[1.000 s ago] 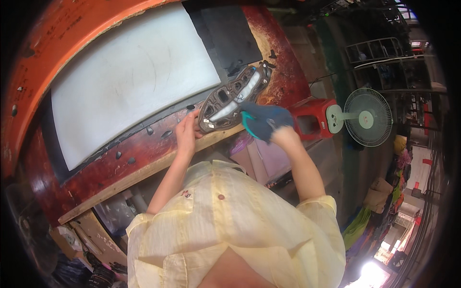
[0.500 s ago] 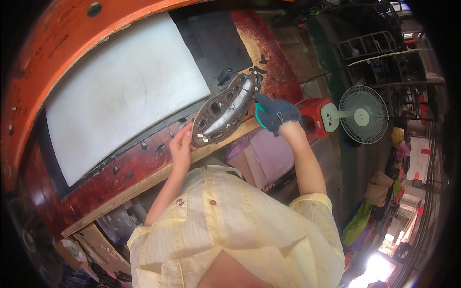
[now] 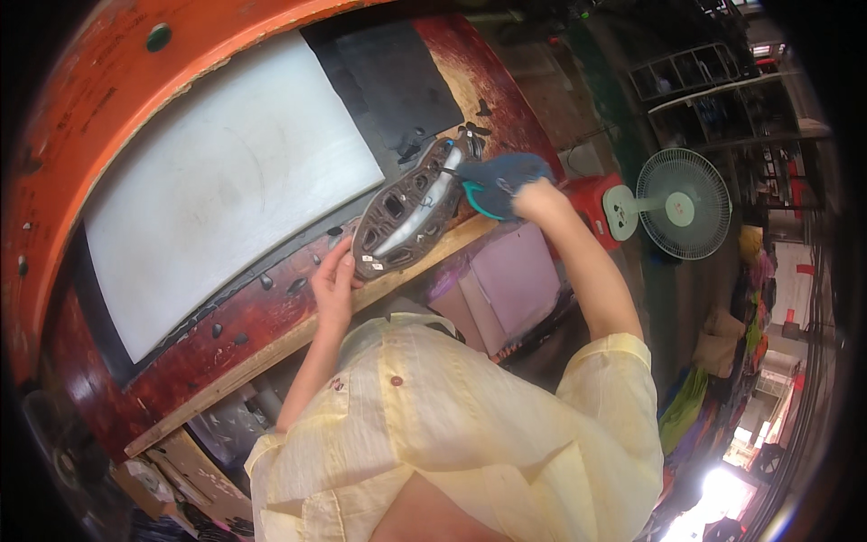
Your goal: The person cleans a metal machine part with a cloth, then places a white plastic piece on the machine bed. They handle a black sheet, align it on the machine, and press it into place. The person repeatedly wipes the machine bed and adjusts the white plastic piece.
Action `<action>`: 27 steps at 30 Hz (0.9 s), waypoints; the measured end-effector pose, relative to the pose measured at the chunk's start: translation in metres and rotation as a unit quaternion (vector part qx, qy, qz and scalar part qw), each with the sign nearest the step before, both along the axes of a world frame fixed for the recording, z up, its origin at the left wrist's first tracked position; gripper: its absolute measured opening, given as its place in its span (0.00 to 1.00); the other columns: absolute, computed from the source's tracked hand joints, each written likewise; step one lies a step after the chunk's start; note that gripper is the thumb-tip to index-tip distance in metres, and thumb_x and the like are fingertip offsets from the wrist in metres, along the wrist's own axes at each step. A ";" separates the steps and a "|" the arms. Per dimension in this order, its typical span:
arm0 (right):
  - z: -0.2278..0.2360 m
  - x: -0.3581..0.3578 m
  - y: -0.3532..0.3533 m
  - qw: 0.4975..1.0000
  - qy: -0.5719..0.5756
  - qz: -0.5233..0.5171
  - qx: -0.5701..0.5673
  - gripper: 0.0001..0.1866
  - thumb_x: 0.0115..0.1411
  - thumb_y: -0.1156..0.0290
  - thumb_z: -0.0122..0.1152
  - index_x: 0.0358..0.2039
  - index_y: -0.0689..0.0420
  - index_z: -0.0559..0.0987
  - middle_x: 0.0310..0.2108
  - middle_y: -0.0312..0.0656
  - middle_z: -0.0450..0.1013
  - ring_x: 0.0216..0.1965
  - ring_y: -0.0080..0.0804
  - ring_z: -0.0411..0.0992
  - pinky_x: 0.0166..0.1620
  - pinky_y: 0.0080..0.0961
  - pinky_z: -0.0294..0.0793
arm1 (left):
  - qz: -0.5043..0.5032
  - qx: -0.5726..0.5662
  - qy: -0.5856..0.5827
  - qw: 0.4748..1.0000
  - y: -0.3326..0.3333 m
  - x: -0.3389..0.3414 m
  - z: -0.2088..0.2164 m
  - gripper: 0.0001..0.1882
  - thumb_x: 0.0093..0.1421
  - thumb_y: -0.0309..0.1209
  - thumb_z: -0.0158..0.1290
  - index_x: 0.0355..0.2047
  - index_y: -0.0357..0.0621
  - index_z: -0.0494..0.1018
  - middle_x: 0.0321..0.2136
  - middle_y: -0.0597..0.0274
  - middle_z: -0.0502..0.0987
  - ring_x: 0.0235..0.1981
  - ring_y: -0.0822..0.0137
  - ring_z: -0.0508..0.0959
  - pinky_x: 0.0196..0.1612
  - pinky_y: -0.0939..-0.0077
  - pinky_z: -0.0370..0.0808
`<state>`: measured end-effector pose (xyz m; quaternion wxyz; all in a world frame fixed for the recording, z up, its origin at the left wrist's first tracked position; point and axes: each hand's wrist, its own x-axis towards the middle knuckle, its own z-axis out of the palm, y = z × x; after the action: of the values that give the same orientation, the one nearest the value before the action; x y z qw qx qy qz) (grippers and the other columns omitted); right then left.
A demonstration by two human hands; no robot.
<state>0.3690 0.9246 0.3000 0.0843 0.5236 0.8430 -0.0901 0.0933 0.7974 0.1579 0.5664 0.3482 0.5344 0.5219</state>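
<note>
A dark brown shoe sole [image 3: 386, 226] with open cut-outs and a pale strip down its middle slants across the wooden edge of the bench. My left hand [image 3: 334, 278] pinches its near end, thumb showing at the rim beside small white stickers. In a dark blue glove, my right hand [image 3: 508, 177] is closed around a tool with a teal looped handle [image 3: 480, 202], which looks like scissors. The tool's dark tip reaches the sole's right side near its far end; the glove hides most of the tool.
A large white sheet [image 3: 235, 190] covers much of the red bench [image 3: 172, 379], with a black sheet [image 3: 406, 86] beyond it. Small black scraps [image 3: 266, 281] lie along the bench. An orange curved panel [image 3: 90, 99] borders the left. A fan [image 3: 682, 203] stands at right.
My right hand has moved up and left, bringing the tool's tip further over the sole. My left hand keeps its hold on the sole. The whole view has shifted slightly.
</note>
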 end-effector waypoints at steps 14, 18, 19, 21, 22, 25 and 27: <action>-0.022 -0.018 -0.022 0.996 0.065 0.055 0.027 0.14 0.59 0.60 0.46 0.39 0.48 0.79 0.33 0.48 0.77 0.34 0.49 0.75 0.37 0.43 0.73 | 0.014 -0.011 -0.017 1.000 0.000 0.001 0.002 0.19 0.64 0.33 0.51 0.52 0.36 0.73 0.37 0.63 0.79 0.26 0.80 0.73 0.25 0.86 0.72; 0.009 0.010 -0.011 0.998 -0.023 -0.060 0.010 0.15 0.58 0.56 0.47 0.36 0.48 0.79 0.31 0.49 0.77 0.32 0.48 0.75 0.35 0.43 0.72 | 0.019 -0.017 -0.023 0.999 0.000 0.002 0.000 0.18 0.64 0.32 0.51 0.52 0.36 0.73 0.37 0.62 0.79 0.26 0.80 0.73 0.24 0.86 0.72; 0.011 0.012 -0.007 0.998 -0.013 -0.056 0.027 0.15 0.58 0.57 0.48 0.39 0.48 0.79 0.32 0.50 0.77 0.33 0.49 0.75 0.36 0.43 0.73 | 0.024 -0.033 -0.021 0.999 0.001 0.002 0.000 0.18 0.64 0.32 0.50 0.51 0.36 0.73 0.37 0.62 0.79 0.26 0.80 0.73 0.24 0.86 0.72; 0.009 0.015 0.003 0.997 -0.010 -0.057 0.054 0.16 0.58 0.60 0.48 0.44 0.47 0.78 0.32 0.52 0.77 0.35 0.50 0.76 0.37 0.41 0.75 | 0.022 -0.022 -0.018 0.999 0.002 0.002 0.000 0.18 0.64 0.32 0.51 0.51 0.36 0.73 0.37 0.63 0.79 0.26 0.80 0.73 0.24 0.86 0.72; 0.004 0.016 0.007 0.996 0.013 -0.048 0.074 0.16 0.58 0.60 0.49 0.44 0.48 0.78 0.33 0.52 0.77 0.35 0.50 0.76 0.37 0.41 0.75 | 0.028 -0.029 -0.018 0.999 0.002 0.003 0.000 0.18 0.64 0.32 0.51 0.51 0.36 0.73 0.37 0.63 0.79 0.26 0.80 0.73 0.24 0.86 0.72; -0.011 0.024 0.012 0.997 0.005 -0.041 0.058 0.15 0.57 0.63 0.50 0.42 0.49 0.79 0.34 0.52 0.77 0.36 0.50 0.76 0.38 0.40 0.75 | 0.026 -0.029 0.001 0.999 0.002 0.003 0.000 0.19 0.64 0.36 0.50 0.51 0.36 0.74 0.36 0.62 0.79 0.26 0.79 0.73 0.24 0.87 0.71; -0.015 0.030 0.014 0.999 -0.005 -0.035 0.040 0.14 0.56 0.64 0.51 0.41 0.50 0.79 0.35 0.52 0.77 0.36 0.49 0.76 0.38 0.39 0.76 | 0.027 -0.029 -0.005 0.999 0.002 0.003 -0.001 0.19 0.64 0.36 0.50 0.51 0.36 0.74 0.36 0.62 0.79 0.25 0.80 0.72 0.24 0.87 0.70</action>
<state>0.3987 0.9389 0.2854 0.0646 0.5563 0.8265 -0.0567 0.0958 0.7991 0.1570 0.5647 0.3140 0.5557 0.5232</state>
